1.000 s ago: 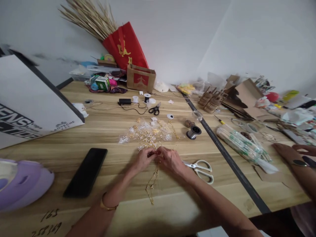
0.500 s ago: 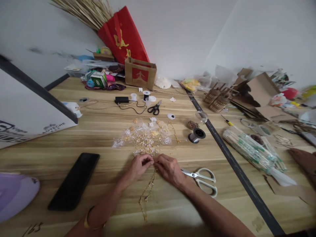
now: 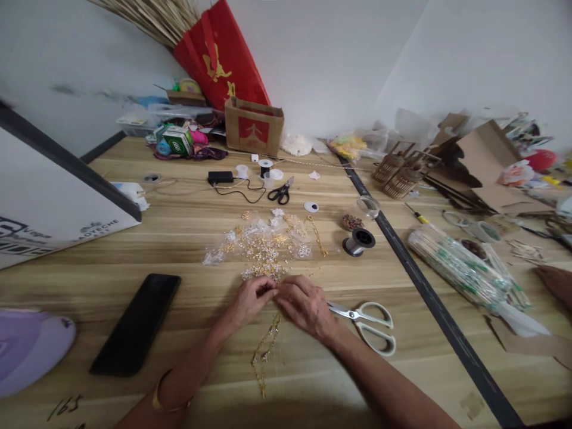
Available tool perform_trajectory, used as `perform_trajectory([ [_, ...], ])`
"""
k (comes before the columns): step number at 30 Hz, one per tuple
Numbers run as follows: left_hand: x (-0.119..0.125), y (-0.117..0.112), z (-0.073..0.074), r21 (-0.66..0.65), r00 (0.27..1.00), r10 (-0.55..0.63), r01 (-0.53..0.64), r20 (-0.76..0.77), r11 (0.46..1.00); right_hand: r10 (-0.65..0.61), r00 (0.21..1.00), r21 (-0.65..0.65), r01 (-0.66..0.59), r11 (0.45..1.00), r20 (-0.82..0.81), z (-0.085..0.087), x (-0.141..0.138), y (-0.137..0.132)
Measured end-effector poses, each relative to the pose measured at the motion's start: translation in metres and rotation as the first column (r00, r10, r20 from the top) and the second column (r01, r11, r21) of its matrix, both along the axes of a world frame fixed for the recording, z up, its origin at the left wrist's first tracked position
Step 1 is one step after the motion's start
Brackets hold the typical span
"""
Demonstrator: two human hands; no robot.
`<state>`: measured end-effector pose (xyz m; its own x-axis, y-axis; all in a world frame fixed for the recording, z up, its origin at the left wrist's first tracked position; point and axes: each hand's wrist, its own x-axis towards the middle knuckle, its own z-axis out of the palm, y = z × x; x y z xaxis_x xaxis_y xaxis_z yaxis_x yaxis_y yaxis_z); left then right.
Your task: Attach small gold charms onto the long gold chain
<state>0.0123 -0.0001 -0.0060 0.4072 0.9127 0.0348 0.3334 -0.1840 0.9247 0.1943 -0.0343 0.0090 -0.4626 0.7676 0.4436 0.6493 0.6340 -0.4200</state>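
Note:
In the head view, my left hand [image 3: 255, 299] is closed in a pinch, thumb against forefinger. My right hand [image 3: 309, 307] meets it at the fingertips, its fingers bent inward. From between them a gold beaded chain [image 3: 268, 345] runs down onto the wooden table towards me; its upper end is hidden by the fingers. Just beyond the hands lies a heap of small clear and gold beads [image 3: 264, 256], partly on thin plastic bags. White-handled scissors [image 3: 373, 325] lie beside my right wrist. A short gold chain [image 3: 317, 235] rests beyond the right hand.
A black phone [image 3: 136, 325] lies left of my forearm. Beyond the beads are black scissors [image 3: 281, 190] and a power adapter [image 3: 220, 177]. A wire spool [image 3: 358, 242] stands to the right, before a packet of sticks [image 3: 460, 265]. Another person's hand [image 3: 556, 283] shows at the right edge.
My right hand's fingers have spread and shifted slightly left over the chain's upper end. My left hand stays nearly in place. The camera view has turned slightly.

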Motion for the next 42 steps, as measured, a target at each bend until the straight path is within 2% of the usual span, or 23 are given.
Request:
perform_trajectory([
  [9,0.000,0.000,0.000,-0.036,1.000,-0.004,0.004,0.001,0.999,0.058,0.998,-0.021,-0.057,0.998,0.019,-0.006,0.003,0.004],
  [18,0.000,0.001,0.005,-0.089,0.999,-0.007,0.010,0.038,0.996,-0.012,0.997,-0.001,0.012,1.000,0.077,-0.010,0.011,0.007],
  [28,0.000,-0.001,-0.005,-0.031,0.999,-0.033,0.033,0.007,0.999,0.067,0.996,0.070,-0.071,0.995,0.057,-0.005,0.003,0.004],
  [42,0.001,-0.003,0.002,-0.028,1.000,-0.025,0.025,-0.009,0.999,0.034,0.996,0.107,-0.043,0.993,0.086,-0.012,0.004,0.004],
])
